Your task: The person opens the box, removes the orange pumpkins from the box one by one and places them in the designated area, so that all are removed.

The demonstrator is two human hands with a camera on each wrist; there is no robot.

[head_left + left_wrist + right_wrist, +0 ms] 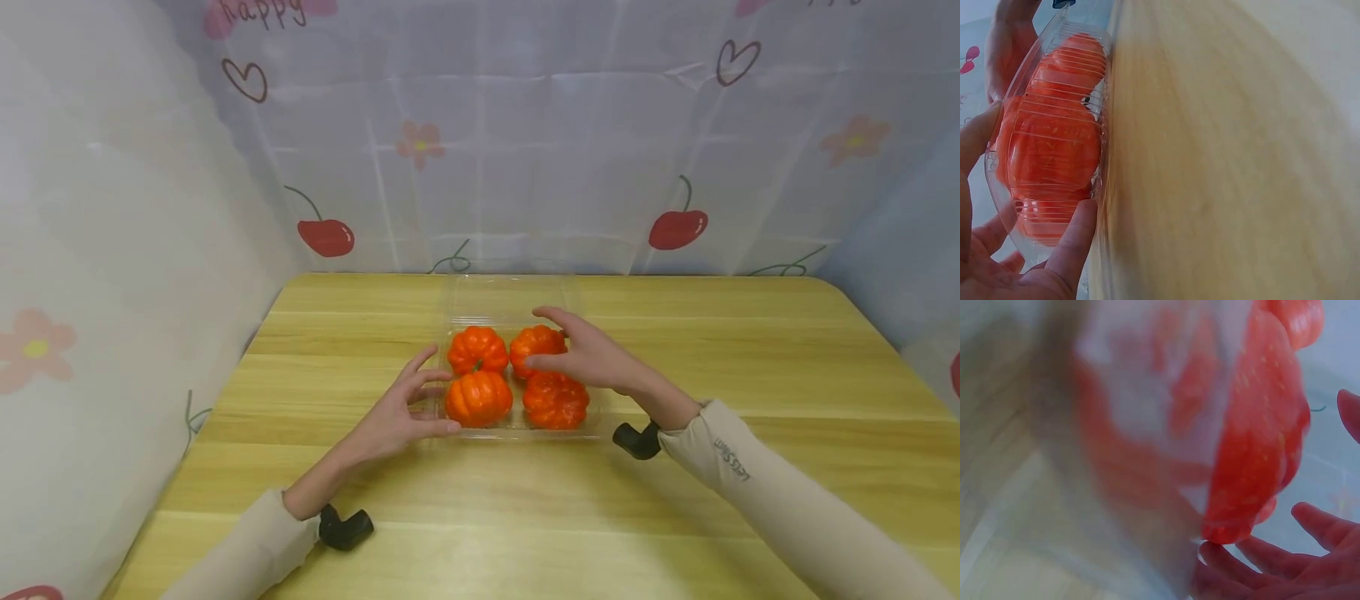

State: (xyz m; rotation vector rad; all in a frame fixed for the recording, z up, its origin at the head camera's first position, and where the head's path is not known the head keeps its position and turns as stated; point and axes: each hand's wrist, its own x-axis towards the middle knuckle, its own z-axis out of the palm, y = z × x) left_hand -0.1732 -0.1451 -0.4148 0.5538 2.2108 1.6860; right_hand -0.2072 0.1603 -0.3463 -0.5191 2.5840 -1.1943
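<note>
Several small orange pumpkins sit in a clear plastic clamshell box, whose see-through lid lies folded back behind it. My left hand is at the box's left end, fingers spread beside the front-left pumpkin. In the left wrist view, the thumb touches the box's side wall. My right hand reaches over the right side, fingers apart, partly covering the back-right pumpkin; contact is unclear. Below it lies the front-right pumpkin, and the back-left pumpkin shows its stem.
The box stands on a light wooden table, near its far edge. A pale curtain printed with cherries, hearts and flowers hangs behind. Black angular pieces are at both wrists, by beige sleeves. Blurred clear plastic covers part of the right wrist view.
</note>
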